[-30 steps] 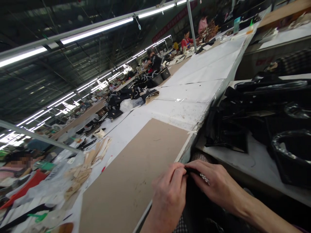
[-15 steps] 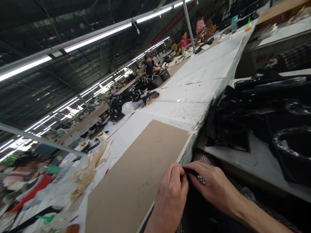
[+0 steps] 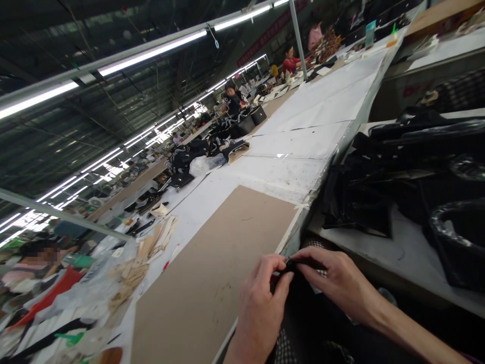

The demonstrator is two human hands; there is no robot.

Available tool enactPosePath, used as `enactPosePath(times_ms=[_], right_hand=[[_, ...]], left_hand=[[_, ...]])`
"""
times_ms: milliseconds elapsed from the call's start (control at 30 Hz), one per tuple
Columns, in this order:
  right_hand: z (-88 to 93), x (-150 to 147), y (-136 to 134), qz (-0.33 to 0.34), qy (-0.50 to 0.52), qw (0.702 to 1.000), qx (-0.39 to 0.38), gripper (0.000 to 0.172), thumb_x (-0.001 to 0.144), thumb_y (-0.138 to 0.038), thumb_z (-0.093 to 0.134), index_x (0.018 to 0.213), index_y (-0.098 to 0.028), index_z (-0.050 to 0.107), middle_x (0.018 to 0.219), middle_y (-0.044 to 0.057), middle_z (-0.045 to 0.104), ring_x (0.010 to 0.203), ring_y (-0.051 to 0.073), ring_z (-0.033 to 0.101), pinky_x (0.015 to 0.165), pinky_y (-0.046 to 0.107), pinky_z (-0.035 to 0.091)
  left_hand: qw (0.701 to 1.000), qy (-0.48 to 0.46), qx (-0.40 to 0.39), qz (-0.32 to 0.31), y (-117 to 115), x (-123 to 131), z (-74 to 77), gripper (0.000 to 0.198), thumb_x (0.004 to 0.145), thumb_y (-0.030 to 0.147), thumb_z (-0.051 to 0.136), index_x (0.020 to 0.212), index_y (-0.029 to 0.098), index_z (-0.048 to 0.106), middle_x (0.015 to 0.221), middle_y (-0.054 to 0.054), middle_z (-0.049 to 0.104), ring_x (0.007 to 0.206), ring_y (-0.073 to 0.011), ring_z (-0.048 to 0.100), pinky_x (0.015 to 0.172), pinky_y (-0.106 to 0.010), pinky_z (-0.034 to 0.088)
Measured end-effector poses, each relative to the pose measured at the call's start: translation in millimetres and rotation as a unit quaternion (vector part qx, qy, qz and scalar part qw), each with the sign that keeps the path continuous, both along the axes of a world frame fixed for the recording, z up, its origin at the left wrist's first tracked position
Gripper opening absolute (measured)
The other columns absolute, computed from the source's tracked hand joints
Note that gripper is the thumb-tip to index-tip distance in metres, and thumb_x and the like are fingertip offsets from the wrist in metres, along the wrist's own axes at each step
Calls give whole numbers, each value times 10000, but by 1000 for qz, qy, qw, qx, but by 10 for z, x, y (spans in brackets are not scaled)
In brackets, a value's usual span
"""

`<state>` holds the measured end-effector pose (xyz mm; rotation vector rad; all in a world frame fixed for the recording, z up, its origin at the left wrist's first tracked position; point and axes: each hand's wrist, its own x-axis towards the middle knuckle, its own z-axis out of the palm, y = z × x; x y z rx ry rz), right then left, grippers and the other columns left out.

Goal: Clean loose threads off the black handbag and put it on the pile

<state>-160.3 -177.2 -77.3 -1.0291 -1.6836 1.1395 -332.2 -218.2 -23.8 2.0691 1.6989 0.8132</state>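
Both hands meet at the near edge of the long table, over my lap. My left hand (image 3: 265, 298) pinches the edge of a black piece (image 3: 308, 321) between thumb and fingers. Close beside it on the right, my right hand (image 3: 329, 270) grips the same edge with its fingertips. The rest of the black piece hangs down below the hands, dark and hard to make out. A brown board (image 3: 212, 263) lies on the table just left of my hands.
Black bag parts (image 3: 364, 202) cover a side table at the right. Beige strips (image 3: 157, 237), plastic wrap and a red piece (image 3: 53, 298) lie at the left. Black bags (image 3: 189, 156) stand along the table's far side. Several people sit farther off.
My left hand's thumb and forefinger have spread a little around the black edge. The right hand's fingers have shifted slightly along it. The view has tilted slightly.
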Motion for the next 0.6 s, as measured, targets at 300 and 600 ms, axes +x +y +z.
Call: enactPosePath(times_ms=[300, 600], right_hand=[[-61, -81, -64, -43, -15, 998, 44, 197, 905, -263, 500, 1010, -263, 667, 922, -28, 721, 843, 168, 674, 760, 277, 498], [-124, -184, -156, -64, -23, 993, 92, 219, 925, -243, 462, 1063, -253, 632, 972, -6, 713, 827, 188, 686, 760, 330, 530]], left_hand=[[983, 113, 132, -59, 49, 50, 48, 155, 930, 87, 521, 958, 226, 583, 1065, -9, 653, 946, -135, 649, 841, -233, 495], [967, 196, 158, -43, 45, 104, 72, 156, 932, 84, 481, 920, 217, 561, 1035, -16, 675, 885, -159, 671, 770, -267, 519]])
